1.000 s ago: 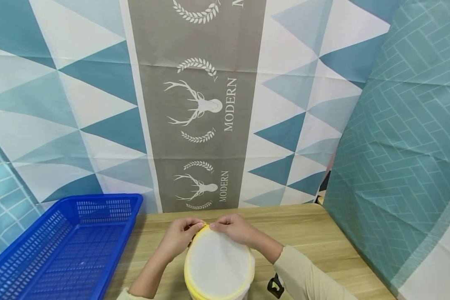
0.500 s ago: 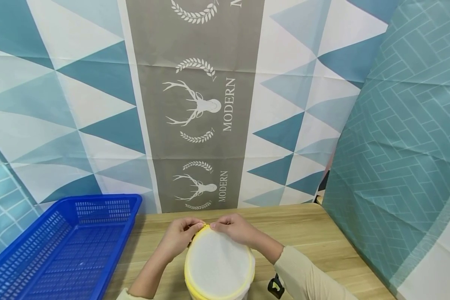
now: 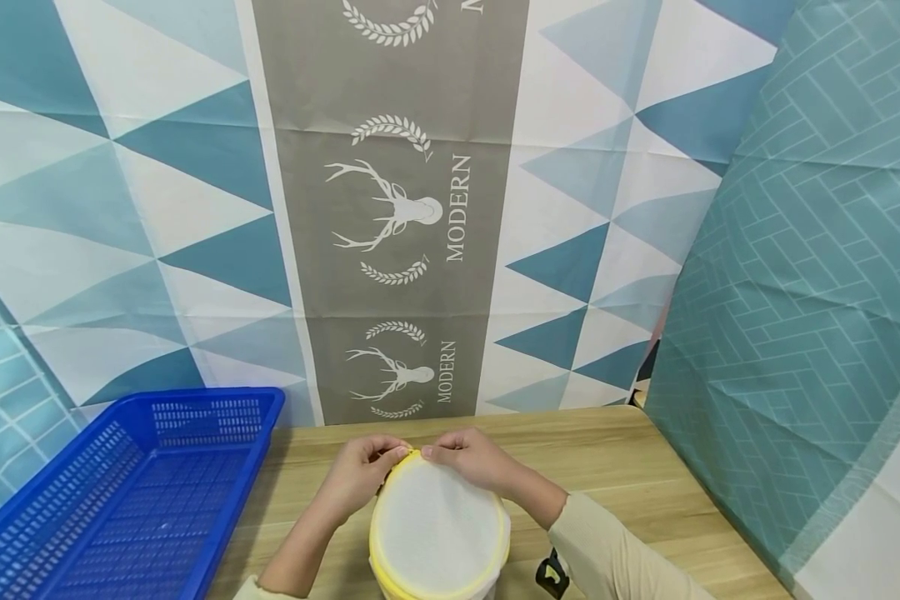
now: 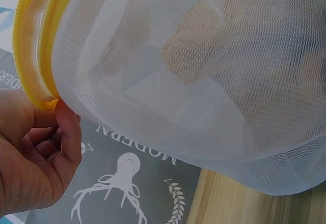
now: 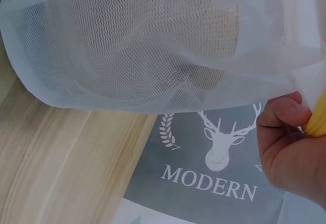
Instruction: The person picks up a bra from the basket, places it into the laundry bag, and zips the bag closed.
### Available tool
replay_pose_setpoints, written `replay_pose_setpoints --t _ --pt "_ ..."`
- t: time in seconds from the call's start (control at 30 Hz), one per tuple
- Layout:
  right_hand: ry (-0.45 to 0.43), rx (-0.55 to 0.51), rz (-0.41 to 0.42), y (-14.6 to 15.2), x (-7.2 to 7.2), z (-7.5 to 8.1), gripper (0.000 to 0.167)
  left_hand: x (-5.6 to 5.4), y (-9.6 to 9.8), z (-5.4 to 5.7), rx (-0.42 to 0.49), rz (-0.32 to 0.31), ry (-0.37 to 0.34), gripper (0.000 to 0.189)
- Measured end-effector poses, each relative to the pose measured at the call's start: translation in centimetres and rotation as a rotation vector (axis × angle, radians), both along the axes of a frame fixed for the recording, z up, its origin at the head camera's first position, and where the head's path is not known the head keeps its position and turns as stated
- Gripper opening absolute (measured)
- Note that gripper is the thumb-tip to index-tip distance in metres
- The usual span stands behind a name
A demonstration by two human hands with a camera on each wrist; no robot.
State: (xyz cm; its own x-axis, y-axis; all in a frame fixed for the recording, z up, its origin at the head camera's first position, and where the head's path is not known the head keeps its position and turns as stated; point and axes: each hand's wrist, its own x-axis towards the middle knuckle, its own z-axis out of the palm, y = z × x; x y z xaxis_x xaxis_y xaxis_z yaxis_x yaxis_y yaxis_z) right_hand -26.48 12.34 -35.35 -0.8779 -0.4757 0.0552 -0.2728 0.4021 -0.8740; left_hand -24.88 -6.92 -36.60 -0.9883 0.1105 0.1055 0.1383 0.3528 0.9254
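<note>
A white mesh laundry bag [image 3: 441, 527] with yellow zipper trim [image 4: 45, 46] stands on the table, its round top facing up. My left hand [image 3: 356, 477] pinches the yellow trim at the far edge of the top between thumb and fingers. Just to the right, my right hand [image 3: 468, 458] pinches that same edge, thumb uppermost. In the right wrist view the right hand's curled fingers are at the yellow trim, beside the white mesh. Blurred tan and dark shapes show through the bag's side in the left wrist view. The fingertips hide the zipper's end.
A blue plastic basket [image 3: 127, 500] with slotted sides is at the left. The wooden table [image 3: 607, 450] runs back to a patterned cloth [image 3: 390, 275]. A teal cloth [image 3: 810, 333] hangs along the right. A small black object [image 3: 552, 573] lies near the right sleeve.
</note>
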Motion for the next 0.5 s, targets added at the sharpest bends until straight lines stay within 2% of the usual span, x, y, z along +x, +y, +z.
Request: replay_pose_setpoints --t 0.5 --pt "-0.019 -0.009 -0.02 -0.06 -0.17 -0.25 0.027 0.02 -0.17 -0.05 0.015 -0.005 -0.006 0.016"
